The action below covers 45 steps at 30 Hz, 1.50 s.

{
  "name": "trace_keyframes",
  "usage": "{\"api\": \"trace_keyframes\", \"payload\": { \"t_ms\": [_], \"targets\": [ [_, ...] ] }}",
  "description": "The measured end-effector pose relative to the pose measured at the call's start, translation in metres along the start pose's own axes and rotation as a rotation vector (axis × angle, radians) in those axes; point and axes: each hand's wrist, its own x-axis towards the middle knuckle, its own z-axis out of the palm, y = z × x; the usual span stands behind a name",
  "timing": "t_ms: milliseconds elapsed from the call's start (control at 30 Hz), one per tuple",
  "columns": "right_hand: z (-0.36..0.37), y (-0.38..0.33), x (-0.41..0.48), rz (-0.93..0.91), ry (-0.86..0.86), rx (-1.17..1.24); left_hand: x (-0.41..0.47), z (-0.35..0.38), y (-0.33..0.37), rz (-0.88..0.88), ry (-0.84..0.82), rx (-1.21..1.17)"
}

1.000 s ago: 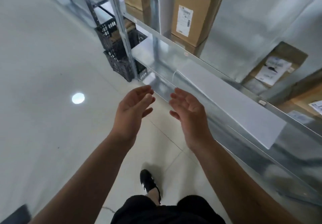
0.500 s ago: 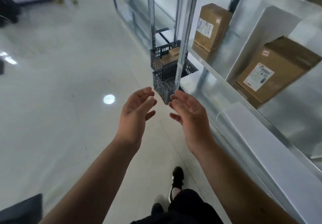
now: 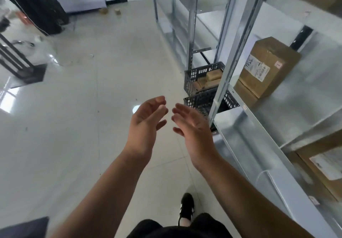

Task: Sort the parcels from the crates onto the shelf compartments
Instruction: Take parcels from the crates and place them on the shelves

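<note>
My left hand (image 3: 145, 125) and my right hand (image 3: 192, 126) are held out in front of me over the floor, palms facing each other, fingers relaxed, holding nothing. Ahead stand two dark plastic crates on the floor beside the shelf post: the far crate (image 3: 200, 75) holds several brown parcels (image 3: 212, 76), and the near crate (image 3: 201, 101) lies just beyond my right fingertips, its contents hidden. On the metal shelf (image 3: 246, 126) at right stands a brown cardboard box (image 3: 266, 67) with a white label. Another labelled box (image 3: 325, 165) sits in a compartment nearer me.
Upright metal posts (image 3: 224, 65) of the shelving run along the right side. Pale tiled floor (image 3: 74, 117) stretches to the left. Black equipment and stands (image 3: 37, 12) are at the far left. My black shoe (image 3: 187, 208) is below.
The view has swung up and to the left along the shelf, and the crates have come closer to my hands. Both hands keep the same empty, facing pose.
</note>
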Motion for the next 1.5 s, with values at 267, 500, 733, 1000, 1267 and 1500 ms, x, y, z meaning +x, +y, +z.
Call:
{"api": "trace_keyframes", "payload": {
  "t_ms": [267,500,733,1000,1267,1500],
  "targets": [
    [-0.001,-0.021,0.12,0.02,-0.024,-0.027,0.097,0.02,0.013,-0.027,0.112,-0.025],
    [0.024,-0.012,0.228,0.061,-0.024,-0.082,0.213,0.003,0.006,-0.103,0.129,-0.066],
    [0.077,-0.009,0.356,0.115,0.029,-0.156,0.371,-0.018,0.019,-0.166,0.072,-0.069],
    [0.129,-0.019,0.48,0.188,0.081,-0.155,0.513,-0.035,0.047,-0.215,0.007,0.028],
    [0.132,-0.011,0.605,0.308,0.144,-0.064,0.646,-0.018,0.059,-0.286,-0.038,0.096],
    [0.094,-0.007,0.734,0.363,0.217,-0.033,0.783,0.054,0.062,-0.34,-0.126,0.256]
  ]
}}
